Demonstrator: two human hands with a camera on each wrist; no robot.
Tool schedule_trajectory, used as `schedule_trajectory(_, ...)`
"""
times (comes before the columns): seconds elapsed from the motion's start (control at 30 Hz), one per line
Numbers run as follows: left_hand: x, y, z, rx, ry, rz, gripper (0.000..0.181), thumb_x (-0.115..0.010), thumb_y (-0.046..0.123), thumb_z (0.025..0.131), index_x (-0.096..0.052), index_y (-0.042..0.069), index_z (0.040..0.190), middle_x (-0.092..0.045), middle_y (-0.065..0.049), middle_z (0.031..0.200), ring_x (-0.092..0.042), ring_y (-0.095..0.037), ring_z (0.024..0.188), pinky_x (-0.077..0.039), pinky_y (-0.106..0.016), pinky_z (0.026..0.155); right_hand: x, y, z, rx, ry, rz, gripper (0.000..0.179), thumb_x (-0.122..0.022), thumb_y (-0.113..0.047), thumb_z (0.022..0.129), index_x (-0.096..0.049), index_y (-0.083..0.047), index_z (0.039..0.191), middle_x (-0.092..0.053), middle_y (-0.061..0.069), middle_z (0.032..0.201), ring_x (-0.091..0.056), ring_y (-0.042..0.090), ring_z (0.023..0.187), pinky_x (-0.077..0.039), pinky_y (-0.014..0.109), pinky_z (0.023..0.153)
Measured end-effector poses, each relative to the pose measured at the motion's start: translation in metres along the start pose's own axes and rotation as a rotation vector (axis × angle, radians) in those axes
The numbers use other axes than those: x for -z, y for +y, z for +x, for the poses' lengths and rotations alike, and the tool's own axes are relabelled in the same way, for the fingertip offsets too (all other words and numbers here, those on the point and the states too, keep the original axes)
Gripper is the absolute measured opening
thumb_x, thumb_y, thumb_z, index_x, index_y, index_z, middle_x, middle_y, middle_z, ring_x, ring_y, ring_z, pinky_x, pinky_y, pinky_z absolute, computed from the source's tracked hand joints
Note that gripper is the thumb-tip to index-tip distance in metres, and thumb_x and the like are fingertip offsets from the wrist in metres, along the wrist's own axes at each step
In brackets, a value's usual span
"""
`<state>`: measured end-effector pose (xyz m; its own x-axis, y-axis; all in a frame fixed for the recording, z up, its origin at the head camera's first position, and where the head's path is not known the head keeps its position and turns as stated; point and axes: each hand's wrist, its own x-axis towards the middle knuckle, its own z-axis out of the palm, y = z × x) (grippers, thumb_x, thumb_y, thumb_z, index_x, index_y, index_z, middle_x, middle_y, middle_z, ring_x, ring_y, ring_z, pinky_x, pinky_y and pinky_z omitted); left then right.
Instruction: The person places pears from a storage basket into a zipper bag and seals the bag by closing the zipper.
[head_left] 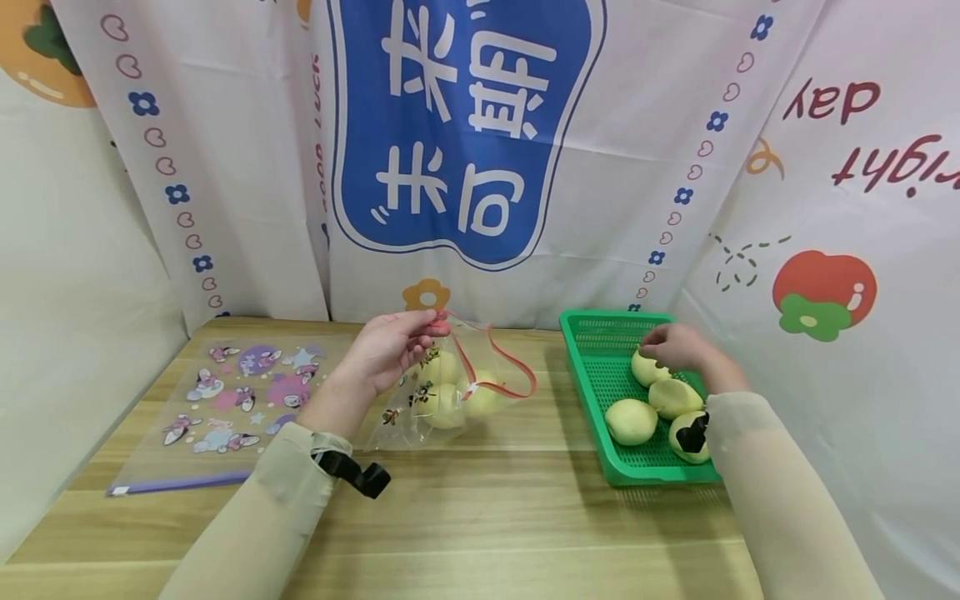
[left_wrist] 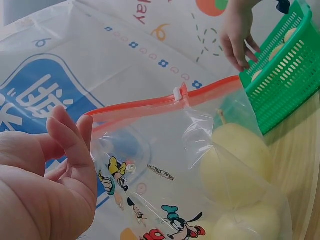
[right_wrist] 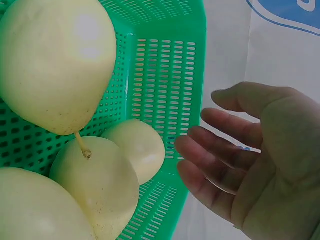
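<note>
My left hand (head_left: 386, 350) pinches one end of the red zip edge of a clear slider bag (left_wrist: 145, 155) printed with cartoon figures. Its mouth gapes in the head view, and several pale yellow pears (left_wrist: 235, 165) lie inside at the bottom. On the right, my right hand (head_left: 678, 348) hovers over the far end of a green plastic basket (head_left: 588, 400). The fingers are loosely bent and hold nothing in the right wrist view. Below them, several more pears (head_left: 632, 422) rest in the basket, one with its stem (right_wrist: 85, 146) showing.
A second clear bag (head_left: 187, 408), with a purple slider strip (head_left: 187, 482) and pink and purple prints, lies flat on the left of the wooden table (head_left: 450, 533). Printed white cloth (head_left: 637, 167) hangs behind the table and along both sides.
</note>
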<state>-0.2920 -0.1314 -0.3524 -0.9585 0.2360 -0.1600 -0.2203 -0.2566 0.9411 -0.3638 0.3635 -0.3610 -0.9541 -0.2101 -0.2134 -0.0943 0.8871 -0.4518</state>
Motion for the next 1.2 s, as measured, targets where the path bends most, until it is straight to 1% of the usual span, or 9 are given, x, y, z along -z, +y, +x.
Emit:
schedule_trajectory(0.17,0.0,-0.001,0.0,-0.002,0.003,0.001,0.044,-0.057,0.02,0.116,-0.058,-0.003,0.153,-0.08,0.006,0.09,-0.059,0.002,0.07,-0.05,-0.008,0.06,-0.003,-0.009,-0.004,0.03,-0.095,-0.031,0.043,-0.061,-0.025,0.111,-0.066,0.008,0.138,-0.073,0.028,0.129,-0.075,0.039,0.109,-0.066,0.05,0.087)
schedule_trajectory(0.3,0.0,-0.001,-0.001,-0.004,0.006,-0.004,0.043,-0.058,0.02,0.116,-0.059,-0.003,0.151,-0.081,0.006,0.09,-0.06,0.001,0.07,-0.05,-0.009,0.06,-0.007,-0.023,-0.012,0.027,-0.211,-0.072,0.048,-0.062,-0.028,0.11,-0.063,0.008,0.142,-0.071,0.028,0.132,-0.071,0.046,0.12,-0.066,0.051,0.09)
schedule_trajectory(0.47,0.0,-0.001,0.0,-0.004,0.007,-0.014,0.036,-0.059,0.02,0.115,-0.064,0.0,0.145,-0.081,0.005,0.09,-0.061,0.001,0.07,-0.051,-0.009,0.06,-0.016,-0.037,-0.018,-0.032,-0.357,-0.11,0.061,-0.069,-0.036,0.107,-0.058,0.006,0.15,-0.063,0.029,0.146,-0.064,0.051,0.133,-0.064,0.059,0.1)
schedule_trajectory(0.6,0.001,-0.001,0.0,-0.001,0.005,-0.012,0.039,-0.058,0.02,0.116,-0.062,-0.002,0.148,-0.081,0.005,0.09,-0.06,0.001,0.069,-0.051,-0.009,0.059,-0.024,-0.043,-0.022,-0.078,-0.44,-0.153,0.067,-0.075,-0.04,0.104,-0.057,0.001,0.153,-0.06,0.027,0.152,-0.061,0.05,0.138,-0.064,0.058,0.101)
schedule_trajectory(0.83,0.001,-0.001,0.0,0.006,0.01,-0.017,0.041,-0.058,0.019,0.115,-0.061,-0.003,0.15,-0.081,0.005,0.089,-0.06,0.001,0.068,-0.051,-0.009,0.058,-0.03,-0.048,-0.025,-0.128,-0.433,-0.177,0.063,-0.083,-0.035,0.096,-0.064,-0.008,0.15,-0.055,0.026,0.155,-0.062,0.046,0.136,-0.064,0.057,0.098)
schedule_trajectory(0.97,0.001,-0.002,0.0,0.012,0.015,-0.015,0.04,-0.058,0.02,0.115,-0.062,-0.002,0.148,-0.081,0.005,0.089,-0.06,0.001,0.068,-0.05,-0.009,0.058,-0.033,-0.048,-0.028,-0.172,-0.426,-0.15,0.064,-0.087,-0.025,0.091,-0.065,-0.013,0.151,-0.049,0.027,0.159,-0.064,0.038,0.128,-0.064,0.05,0.098)
schedule_trajectory(1.03,0.001,-0.002,0.0,0.013,0.018,-0.015,0.039,-0.058,0.02,0.115,-0.063,-0.002,0.148,-0.081,0.005,0.089,-0.06,0.001,0.068,-0.05,-0.009,0.058,-0.035,-0.047,-0.028,-0.187,-0.421,-0.145,0.067,-0.088,-0.021,0.09,-0.064,-0.014,0.152,-0.049,0.026,0.157,-0.065,0.032,0.12,-0.065,0.046,0.095)
schedule_trajectory(1.1,0.001,-0.002,0.0,0.012,0.013,-0.016,0.041,-0.058,0.02,0.115,-0.061,-0.002,0.15,-0.081,0.005,0.089,-0.06,0.001,0.068,-0.05,-0.008,0.058,-0.036,-0.046,-0.028,-0.189,-0.42,-0.149,0.069,-0.088,-0.019,0.09,-0.062,-0.013,0.154,-0.053,0.024,0.151,-0.064,0.027,0.11,-0.065,0.042,0.091)
schedule_trajectory(1.2,0.001,-0.002,0.0,0.008,0.007,-0.022,0.041,-0.059,0.02,0.115,-0.061,-0.002,0.15,-0.081,0.005,0.089,-0.06,0.002,0.068,-0.051,-0.008,0.058,-0.037,-0.046,-0.027,-0.187,-0.424,-0.183,0.069,-0.087,-0.02,0.092,-0.061,-0.013,0.155,-0.063,0.018,0.13,-0.063,0.024,0.095,-0.063,0.037,0.081)
